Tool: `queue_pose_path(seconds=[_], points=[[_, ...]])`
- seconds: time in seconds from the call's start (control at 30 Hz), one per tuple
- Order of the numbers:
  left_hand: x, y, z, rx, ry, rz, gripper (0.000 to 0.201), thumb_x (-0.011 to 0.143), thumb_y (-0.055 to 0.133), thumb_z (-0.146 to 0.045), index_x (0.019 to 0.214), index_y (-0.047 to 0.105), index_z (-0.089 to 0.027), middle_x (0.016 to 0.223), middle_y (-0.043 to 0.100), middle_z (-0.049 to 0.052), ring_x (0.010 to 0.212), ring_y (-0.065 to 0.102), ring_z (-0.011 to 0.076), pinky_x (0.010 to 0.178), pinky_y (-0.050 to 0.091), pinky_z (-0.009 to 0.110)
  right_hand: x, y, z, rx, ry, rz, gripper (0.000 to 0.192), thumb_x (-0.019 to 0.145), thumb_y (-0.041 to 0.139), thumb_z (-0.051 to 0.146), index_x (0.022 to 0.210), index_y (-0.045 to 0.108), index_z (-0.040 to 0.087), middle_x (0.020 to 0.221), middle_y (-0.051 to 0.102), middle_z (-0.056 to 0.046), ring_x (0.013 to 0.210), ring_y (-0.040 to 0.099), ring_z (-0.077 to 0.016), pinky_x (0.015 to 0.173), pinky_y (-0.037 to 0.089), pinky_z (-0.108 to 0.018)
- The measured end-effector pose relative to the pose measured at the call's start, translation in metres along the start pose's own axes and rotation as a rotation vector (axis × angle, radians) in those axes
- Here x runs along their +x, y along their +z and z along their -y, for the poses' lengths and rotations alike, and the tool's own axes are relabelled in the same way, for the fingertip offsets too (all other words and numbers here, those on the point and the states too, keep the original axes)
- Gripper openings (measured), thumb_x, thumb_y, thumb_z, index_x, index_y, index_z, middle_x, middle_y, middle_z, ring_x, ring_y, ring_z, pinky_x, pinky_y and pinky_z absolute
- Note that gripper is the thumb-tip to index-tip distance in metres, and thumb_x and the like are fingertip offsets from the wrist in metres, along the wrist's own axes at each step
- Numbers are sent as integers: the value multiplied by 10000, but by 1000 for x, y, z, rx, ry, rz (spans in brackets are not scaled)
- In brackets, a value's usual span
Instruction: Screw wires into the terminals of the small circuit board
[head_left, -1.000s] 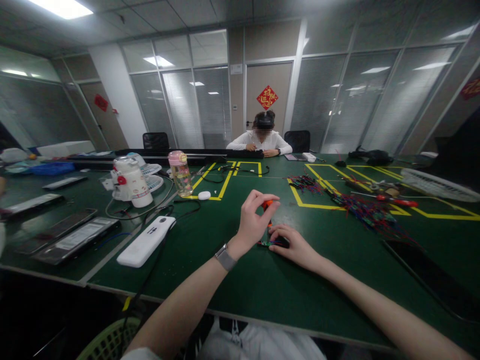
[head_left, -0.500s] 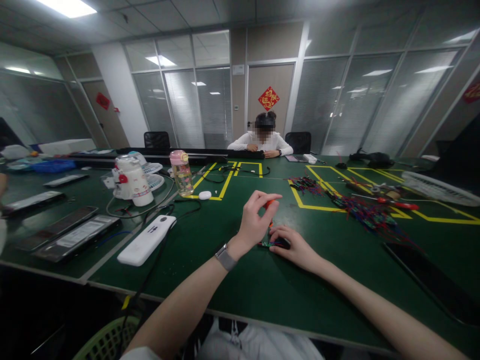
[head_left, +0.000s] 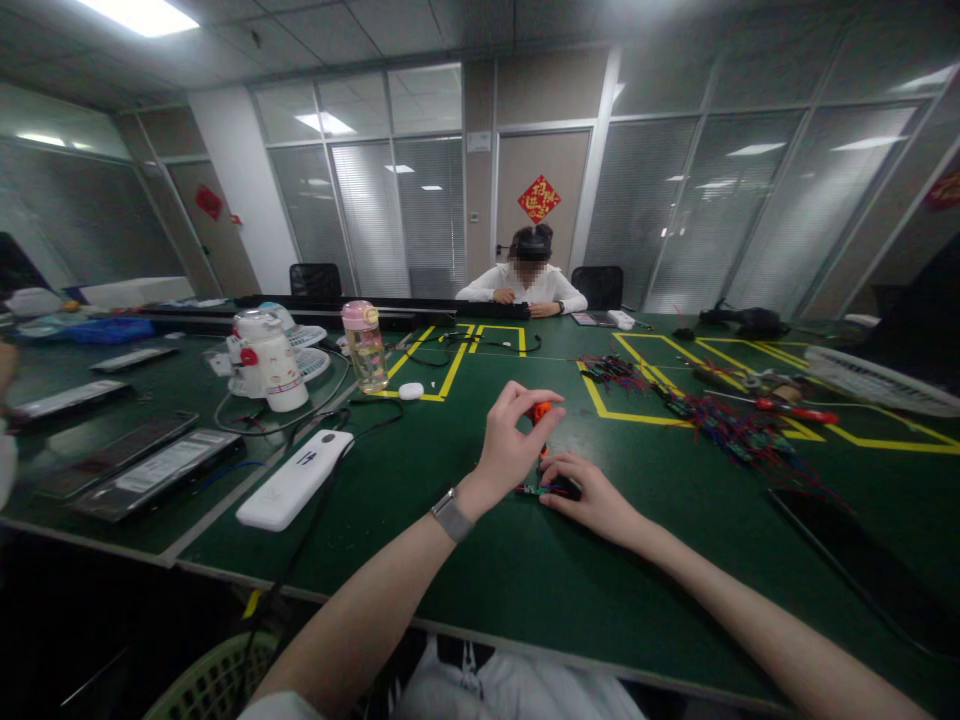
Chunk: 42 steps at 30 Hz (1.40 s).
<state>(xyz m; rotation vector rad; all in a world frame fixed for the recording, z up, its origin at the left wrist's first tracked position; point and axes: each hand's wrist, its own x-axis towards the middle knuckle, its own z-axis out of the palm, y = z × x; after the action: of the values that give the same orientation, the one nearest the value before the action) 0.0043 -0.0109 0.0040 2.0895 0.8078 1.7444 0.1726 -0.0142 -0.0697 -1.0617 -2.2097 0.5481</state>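
My left hand [head_left: 508, 440] pinches the orange handle of a small screwdriver [head_left: 539, 412] held upright over a small dark part with coloured wires [head_left: 541, 489]. A watch with a grey band sits on that wrist. My right hand [head_left: 592, 492] lies flat on the green table [head_left: 465, 560] and presses down on the part, holding it in place. The screwdriver's tip is hidden between my two hands.
A white power bank [head_left: 294, 479] with a black cable lies to the left. Behind it stand a white jug [head_left: 267, 362] and a pink-capped bottle [head_left: 363, 345]. A pile of coloured wires [head_left: 720, 425] and a red-handled screwdriver [head_left: 787, 410] lie to the right. A person in white sits across the table.
My left fingers have shifted slightly around the screwdriver handle. The right hand has stayed on the part.
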Motion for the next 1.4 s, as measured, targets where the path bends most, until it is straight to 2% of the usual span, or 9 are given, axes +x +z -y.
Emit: queue_pose_path(seconds=[0.17,0.27,0.37,0.47,0.7,0.83,1.0,1.23,1.4], points=[[0,-1,0,-91,-10,71,295,968,389,-213,1131,634,-195,1058,621,67,958,594,162,851,469,293,0,0,-2,0,-15,8,91,792,643,273,843,644,197,1077,628,-87,1066,572,-254,1028,338,-492],[0,0,1,-90,-15,52,253,944,457,-213,1111,645,-192,961,623,54,851,600,146,784,481,277,-1,0,-1,0,-9,14,83,788,635,262,846,640,203,1086,624,-83,1075,570,-256,1032,333,-498],[0,1,0,-11,14,-41,134,867,600,-218,947,703,-191,797,543,15,732,541,125,692,463,249,-1,-1,0,2,-6,15,80,781,636,259,838,642,204,1078,626,-80,1065,576,-257,1034,330,-504],[1,0,0,19,19,-88,85,824,665,-239,872,714,-190,763,499,-1,712,517,118,685,458,245,-1,-1,1,4,0,7,81,780,636,258,841,647,207,1080,629,-78,1073,574,-261,1034,329,-503],[3,-4,1,-101,-29,75,290,958,415,-185,1139,641,-200,1099,622,66,1014,587,159,895,460,295,-1,0,-1,14,1,8,79,779,639,252,835,646,197,1083,624,-91,1062,579,-256,1028,341,-492],[2,-3,0,-86,-31,61,233,931,486,-201,1097,649,-181,931,655,47,823,611,138,772,486,273,0,-1,-1,35,8,4,80,776,642,265,809,637,193,1082,625,-93,1058,580,-259,1021,346,-497],[1,-1,-2,51,30,-80,67,828,656,-226,813,688,-168,758,546,8,731,530,128,688,443,250,0,0,-1,43,16,3,81,772,644,263,804,630,191,1082,624,-96,1067,576,-258,1021,347,-493],[-1,-2,0,22,35,49,264,954,437,-235,1134,628,-200,979,554,47,883,554,140,790,457,264,0,0,-1,36,10,4,74,771,644,258,805,628,193,1074,629,-90,1067,578,-255,1023,345,-492],[0,-1,1,45,57,11,190,923,510,-203,1045,655,-191,876,555,24,790,549,124,738,453,250,0,1,-2,24,9,-1,70,770,649,251,806,628,195,1074,629,-83,1061,581,-248,1030,337,-497]])
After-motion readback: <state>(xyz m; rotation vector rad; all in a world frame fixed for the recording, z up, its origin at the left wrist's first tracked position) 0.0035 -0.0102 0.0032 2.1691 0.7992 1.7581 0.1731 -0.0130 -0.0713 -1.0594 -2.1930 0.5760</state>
